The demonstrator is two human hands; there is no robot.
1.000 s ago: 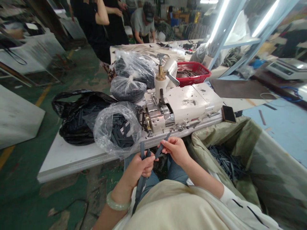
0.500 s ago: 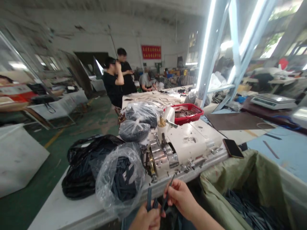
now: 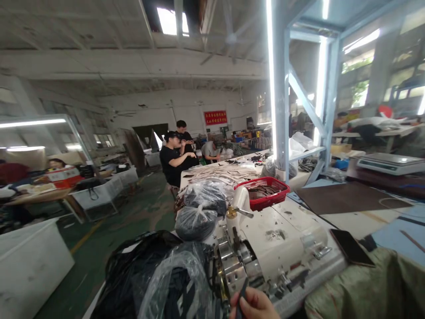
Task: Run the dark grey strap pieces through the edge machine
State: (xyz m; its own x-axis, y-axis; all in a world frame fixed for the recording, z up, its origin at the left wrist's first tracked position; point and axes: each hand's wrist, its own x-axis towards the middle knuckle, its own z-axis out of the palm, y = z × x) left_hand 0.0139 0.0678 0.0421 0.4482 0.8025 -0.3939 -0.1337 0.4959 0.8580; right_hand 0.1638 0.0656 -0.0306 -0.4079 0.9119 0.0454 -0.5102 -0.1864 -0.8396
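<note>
One dark strip [image 3: 242, 296]: it stood tilted near the bottom edge of the frame, right of centre, its upper end in front of the metal rollers [image 3: 235, 268]; whether it touched them could not be told.
Your right hand [image 3: 254, 305]: you had thumb and fingers pinched shut on that strip, at the bottom edge; the lower part of the hand was cut off by the frame.
Your left hand: it lay outside the frame, so you could not tell how far open it was or what it held.
Machine [image 3: 265, 232]: its pale body filled the lower right of centre, just beyond your fingers.
Bags: an open clear bag [image 3: 162, 271] with dark strips inside sat at the bottom centre, a black bag [image 3: 133, 254] just beside it to the left, and a tied bag [image 3: 196, 223] above them.
Red basket [image 3: 268, 203]: it stood behind the machine, right of centre, with thin brown pieces in it.
Phone [image 3: 352, 249]: it lay at the lower right, near the green cloth [image 3: 368, 285].
Co-workers: a person in black [image 3: 170, 163] and a person in grey [image 3: 209, 151] showed near the centre.
</note>
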